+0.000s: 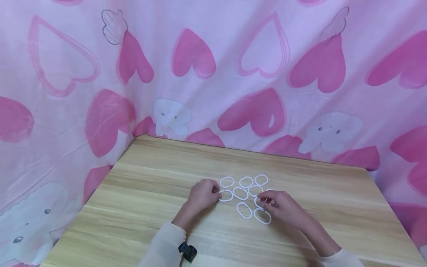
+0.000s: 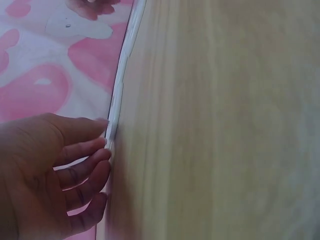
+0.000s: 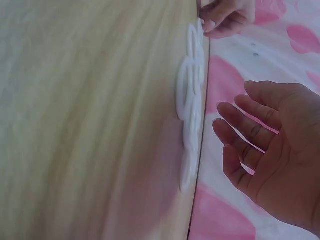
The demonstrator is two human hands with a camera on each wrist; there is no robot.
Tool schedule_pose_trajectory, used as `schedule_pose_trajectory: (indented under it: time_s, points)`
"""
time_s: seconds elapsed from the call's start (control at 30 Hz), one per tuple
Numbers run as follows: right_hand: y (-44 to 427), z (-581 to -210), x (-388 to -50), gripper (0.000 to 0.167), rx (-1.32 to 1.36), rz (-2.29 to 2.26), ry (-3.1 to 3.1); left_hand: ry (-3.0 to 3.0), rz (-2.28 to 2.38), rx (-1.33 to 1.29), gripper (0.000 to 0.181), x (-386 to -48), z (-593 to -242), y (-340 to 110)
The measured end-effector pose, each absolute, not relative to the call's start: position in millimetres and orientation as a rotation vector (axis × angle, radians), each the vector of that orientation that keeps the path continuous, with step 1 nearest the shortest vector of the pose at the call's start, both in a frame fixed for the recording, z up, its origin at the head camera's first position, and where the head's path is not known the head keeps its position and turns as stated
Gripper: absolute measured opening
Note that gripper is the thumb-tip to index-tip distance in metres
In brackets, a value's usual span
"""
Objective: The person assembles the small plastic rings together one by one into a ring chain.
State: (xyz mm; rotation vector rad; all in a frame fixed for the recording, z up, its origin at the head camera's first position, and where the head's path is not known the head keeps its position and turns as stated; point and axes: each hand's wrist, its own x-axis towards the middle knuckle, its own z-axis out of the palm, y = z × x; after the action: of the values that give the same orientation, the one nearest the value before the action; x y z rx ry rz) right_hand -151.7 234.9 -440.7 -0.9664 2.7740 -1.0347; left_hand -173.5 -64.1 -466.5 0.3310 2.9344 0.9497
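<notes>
Several white plastic oval rings, each with a small gap like a C-shaped link, lie grouped on the wooden table. At the group's left side, my left hand (image 1: 204, 193) pinches the end of one white ring (image 1: 225, 195) between thumb and fingertips. The left wrist view shows this left hand (image 2: 55, 175) at the edge-on rings (image 2: 116, 107). My right hand (image 1: 287, 208) hovers over the right side of the group, partly covering a ring (image 1: 257, 202). Its fingers are loosely bent with nothing between them, and the right wrist view shows this hand (image 3: 280, 145) apart from the rings (image 3: 190, 115).
The wood-grain table (image 1: 160, 163) extends around the rings. A pink curtain (image 1: 207, 85) with hearts and white cartoon figures stands behind it and along the sides. A small black device (image 1: 188, 252) sits at the left sleeve.
</notes>
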Motion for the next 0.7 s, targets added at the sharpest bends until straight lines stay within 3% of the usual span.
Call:
schedule_pose_trajectory:
  time_s: [0.3,0.7]
  points:
    - [215.1,-447.2,-154.5,0.021,-0.958,-0.987,2.737,2.927,0.891,0.266,0.008,-172.4,-469.0,-59.7]
    - [196.5,-456.8,-148.4,0.020,-0.853,-0.777,2.875,2.973,0.778,0.430,0.012,-167.5,-468.3,-58.0]
